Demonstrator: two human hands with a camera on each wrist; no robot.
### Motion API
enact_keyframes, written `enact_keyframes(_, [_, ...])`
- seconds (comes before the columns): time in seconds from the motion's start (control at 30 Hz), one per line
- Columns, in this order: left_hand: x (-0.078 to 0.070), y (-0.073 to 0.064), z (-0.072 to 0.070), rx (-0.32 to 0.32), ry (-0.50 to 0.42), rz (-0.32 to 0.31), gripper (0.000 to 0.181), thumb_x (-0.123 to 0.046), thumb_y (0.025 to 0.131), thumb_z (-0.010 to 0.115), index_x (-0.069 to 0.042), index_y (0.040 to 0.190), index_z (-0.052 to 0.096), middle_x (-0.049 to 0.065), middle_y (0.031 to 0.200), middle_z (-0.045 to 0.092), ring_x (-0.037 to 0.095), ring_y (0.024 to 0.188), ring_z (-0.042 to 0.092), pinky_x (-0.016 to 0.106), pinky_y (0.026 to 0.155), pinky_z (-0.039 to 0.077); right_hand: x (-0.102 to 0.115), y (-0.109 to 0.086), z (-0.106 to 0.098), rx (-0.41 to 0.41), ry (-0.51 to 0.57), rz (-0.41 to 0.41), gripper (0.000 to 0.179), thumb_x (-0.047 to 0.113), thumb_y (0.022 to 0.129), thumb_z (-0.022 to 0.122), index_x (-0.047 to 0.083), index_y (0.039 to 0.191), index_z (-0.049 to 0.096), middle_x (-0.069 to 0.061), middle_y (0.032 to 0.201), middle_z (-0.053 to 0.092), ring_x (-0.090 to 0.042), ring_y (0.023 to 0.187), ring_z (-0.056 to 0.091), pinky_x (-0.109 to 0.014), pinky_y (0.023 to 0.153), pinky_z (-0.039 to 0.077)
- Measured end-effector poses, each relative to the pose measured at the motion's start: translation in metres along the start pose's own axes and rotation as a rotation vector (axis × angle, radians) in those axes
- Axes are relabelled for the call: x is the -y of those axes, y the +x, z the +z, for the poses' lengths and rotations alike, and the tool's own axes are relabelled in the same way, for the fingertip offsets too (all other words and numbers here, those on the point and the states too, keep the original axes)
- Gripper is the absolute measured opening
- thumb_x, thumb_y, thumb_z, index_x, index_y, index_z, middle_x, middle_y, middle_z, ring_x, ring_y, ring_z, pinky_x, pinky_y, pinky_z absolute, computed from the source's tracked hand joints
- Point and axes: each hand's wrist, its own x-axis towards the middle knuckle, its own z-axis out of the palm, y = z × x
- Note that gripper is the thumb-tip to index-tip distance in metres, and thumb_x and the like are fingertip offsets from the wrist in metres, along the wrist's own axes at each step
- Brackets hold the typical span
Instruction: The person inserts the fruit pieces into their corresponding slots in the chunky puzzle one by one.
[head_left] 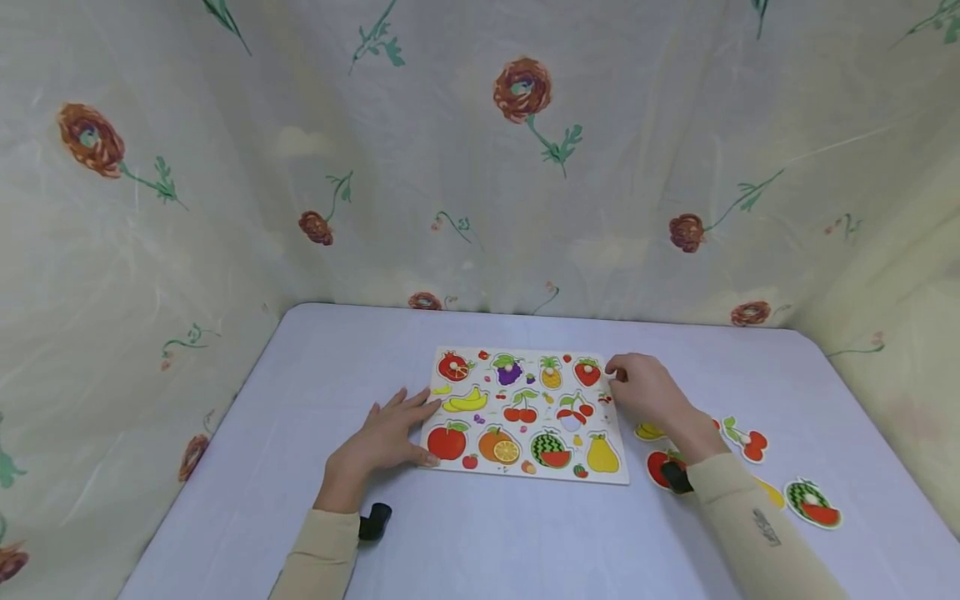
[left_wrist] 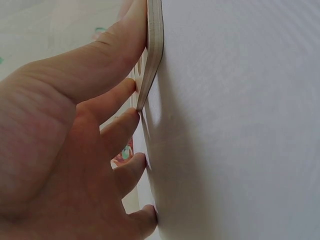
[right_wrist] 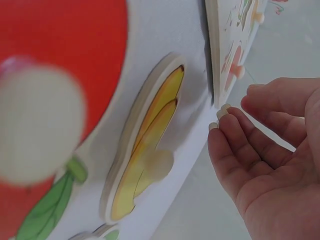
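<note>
A white wooden fruit puzzle board point(head_left: 487, 425) lies on the table, printed with rows of fruit; some pieces with small knobs sit in its upper row. My left hand point(head_left: 390, 429) rests with spread fingers at the board's left edge; in the left wrist view its thumb point(left_wrist: 95, 65) lies along that edge. At the upper right corner of the board is my right hand point(head_left: 648, 392), its fingers point(right_wrist: 245, 150) loosely bent with nothing between them in the right wrist view. A banana piece point(right_wrist: 150, 145) with a knob lies close to that hand.
Right of the board lie more loose pieces: an apple piece point(head_left: 660, 469), cherries point(head_left: 753, 446), a watermelon piece point(head_left: 813, 504) and a yellow piece point(head_left: 771, 493) partly under the right sleeve. A flowered cloth point(head_left: 480, 167) hangs behind the white table point(head_left: 480, 542).
</note>
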Motion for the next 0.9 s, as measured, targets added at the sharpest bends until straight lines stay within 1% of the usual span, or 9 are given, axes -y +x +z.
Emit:
enact_keyframes(0.17, [-0.001,-0.001,0.000,0.001,-0.002,0.000,0.089,-0.032,0.072,0.087,-0.027,0.150,0.044,0.000,0.164,0.030,0.033,0.156,0.012,0.066,0.122,0.007,-0.005,-0.006,-0.004,-0.011,-0.010,0.010,0.030,0.011,0.094,0.061,0.000,0.120,0.066,-0.015,0.101,0.065,-0.027,0.089,0.053,-0.034,0.076,0.049])
enact_keyframes(0.27, [0.000,0.000,0.001,0.004,-0.001,0.001,0.089,-0.032,0.072,0.088,-0.027,0.150,0.045,0.000,0.164,0.030,0.034,0.156,0.012,0.066,0.122,0.007,-0.007,-0.011,-0.006,-0.007,-0.013,0.032,0.030,0.011,0.093,0.061,0.000,0.121,0.066,-0.015,0.100,0.065,-0.027,0.089,0.054,-0.033,0.075,0.050])
enact_keyframes(0.43, [0.001,0.001,0.001,0.004,0.007,0.002,0.090,-0.032,0.072,0.087,-0.028,0.150,0.044,-0.001,0.165,0.030,0.034,0.156,0.012,0.066,0.122,0.008,-0.012,-0.018,-0.009,0.010,-0.006,0.071,0.031,0.014,0.094,0.062,0.000,0.121,0.065,-0.015,0.099,0.064,-0.026,0.088,0.053,-0.029,0.070,0.049])
enact_keyframes(0.53, [0.001,0.001,0.001,0.005,0.002,0.002,0.090,-0.032,0.072,0.088,-0.028,0.150,0.044,-0.001,0.165,0.030,0.033,0.156,0.011,0.066,0.122,0.007,-0.016,-0.023,-0.011,0.016,-0.005,0.078,0.030,0.014,0.094,0.062,-0.001,0.120,0.065,-0.014,0.095,0.063,-0.026,0.084,0.054,-0.027,0.066,0.048])
enact_keyframes(0.67, [0.003,0.001,0.002,-0.003,-0.003,0.003,0.090,-0.033,0.071,0.088,-0.029,0.150,0.044,-0.002,0.164,0.030,0.032,0.156,0.011,0.066,0.123,0.006,-0.019,-0.029,-0.011,0.026,0.002,0.087,0.030,0.014,0.094,0.062,-0.002,0.119,0.065,-0.014,0.092,0.061,-0.025,0.083,0.054,-0.027,0.065,0.047])
enact_keyframes(0.83, [0.005,0.002,0.003,-0.008,-0.009,0.001,0.090,-0.034,0.072,0.088,-0.031,0.150,0.044,-0.003,0.164,0.030,0.031,0.157,0.010,0.065,0.123,0.005,-0.021,-0.037,-0.011,0.042,0.020,0.134,0.031,0.014,0.093,0.064,-0.002,0.120,0.064,-0.016,0.095,0.061,-0.026,0.086,0.053,-0.027,0.066,0.048])
enact_keyframes(0.9, [0.005,0.002,0.004,-0.009,-0.010,0.008,0.089,-0.033,0.072,0.088,-0.030,0.150,0.045,-0.002,0.164,0.031,0.032,0.156,0.011,0.065,0.123,0.005,-0.023,-0.040,-0.011,0.048,0.024,0.150,0.032,0.014,0.093,0.064,-0.002,0.120,0.064,-0.016,0.096,0.061,-0.026,0.086,0.054,-0.026,0.066,0.049])
